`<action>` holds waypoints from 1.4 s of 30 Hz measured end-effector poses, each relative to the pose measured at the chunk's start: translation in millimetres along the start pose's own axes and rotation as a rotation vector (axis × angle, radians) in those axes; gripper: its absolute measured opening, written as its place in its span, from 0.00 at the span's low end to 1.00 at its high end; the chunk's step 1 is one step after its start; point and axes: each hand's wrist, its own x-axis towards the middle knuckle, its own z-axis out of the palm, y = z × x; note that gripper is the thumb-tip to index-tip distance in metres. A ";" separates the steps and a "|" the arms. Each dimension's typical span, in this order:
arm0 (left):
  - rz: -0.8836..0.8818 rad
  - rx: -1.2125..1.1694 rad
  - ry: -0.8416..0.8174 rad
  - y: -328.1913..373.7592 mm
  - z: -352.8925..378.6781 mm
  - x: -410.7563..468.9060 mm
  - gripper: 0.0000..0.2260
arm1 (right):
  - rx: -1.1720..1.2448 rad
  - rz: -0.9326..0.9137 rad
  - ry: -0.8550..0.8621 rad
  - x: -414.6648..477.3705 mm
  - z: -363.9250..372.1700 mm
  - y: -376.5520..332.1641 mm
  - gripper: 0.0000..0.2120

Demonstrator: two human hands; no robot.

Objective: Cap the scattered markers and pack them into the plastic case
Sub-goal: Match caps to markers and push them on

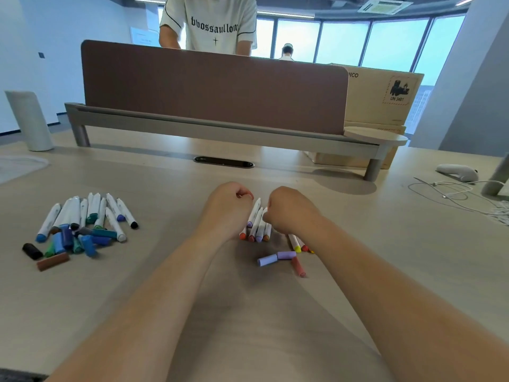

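A small bunch of white markers (256,223) with lilac, orange and red ends lies on the desk between my hands. My left hand (224,208) sits just left of the bunch with its fingers curled; whether it holds anything is hidden. My right hand (290,212) curls over the bunch's right side and grips a marker there. Near my right wrist lie a yellow-ended marker (294,242), two loose lilac caps (275,257) and a red cap (298,267). I see no plastic case that I can make out.
At the left lies a pile of white markers (91,213) with blue, green and black ends, and loose caps (74,242) in front, plus a black cap (32,251) and a brown cap (52,261). A brown divider (212,92) bounds the desk's far side. White cables (457,194) trail at the right.
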 end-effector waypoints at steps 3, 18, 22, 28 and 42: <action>-0.003 -0.005 0.019 1.4 -1.4 -0.3 0.11 | -0.017 0.009 -0.083 3.7 -1.2 -12.9 0.11; -0.038 -0.029 -0.005 6.8 -3.8 -6.9 0.11 | -0.054 0.107 -0.186 4.9 -7.0 -19.5 0.10; 0.048 0.117 -0.110 8.9 -6.1 -8.4 0.09 | 0.224 0.096 -0.130 -5.5 -21.6 -3.1 0.12; 0.170 0.555 -0.539 12.8 -8.3 -17.7 0.10 | 0.533 0.126 -0.070 -25.8 -32.7 24.4 0.09; 0.145 0.332 -0.367 13.3 -12.9 -13.5 0.11 | 0.824 0.119 0.013 -26.6 -13.2 32.5 0.11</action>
